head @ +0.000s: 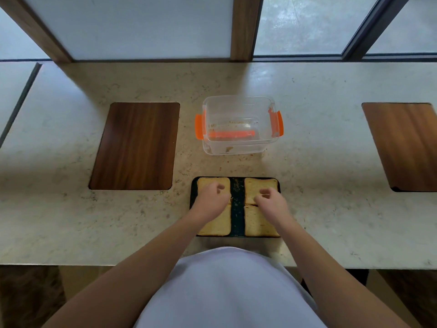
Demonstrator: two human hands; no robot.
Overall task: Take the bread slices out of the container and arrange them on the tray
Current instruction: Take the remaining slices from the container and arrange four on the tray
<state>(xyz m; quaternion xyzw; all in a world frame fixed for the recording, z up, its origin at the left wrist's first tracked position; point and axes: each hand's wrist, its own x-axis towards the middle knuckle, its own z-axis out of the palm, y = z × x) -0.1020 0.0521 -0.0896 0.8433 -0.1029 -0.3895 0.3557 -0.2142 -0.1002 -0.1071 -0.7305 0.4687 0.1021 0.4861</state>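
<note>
A black tray (237, 210) lies near the front edge of the counter with several bread slices on it in two columns. The far left slice (205, 182) and far right slice (260, 184) are partly covered by my hands. The near left slice (218, 224) and near right slice (256, 223) lie below them. My left hand (211, 197) hovers over the left column, fingers curled, holding nothing. My right hand (272, 201) does the same over the right column. The clear container (238, 125) with orange clips stands behind the tray and holds only crumbs.
A dark wooden inlay (136, 145) sits in the stone counter (331, 209) to the left, another (404, 143) at the far right. Crumbs lie between container and tray. Windows run along the back. My white shirt fills the bottom centre.
</note>
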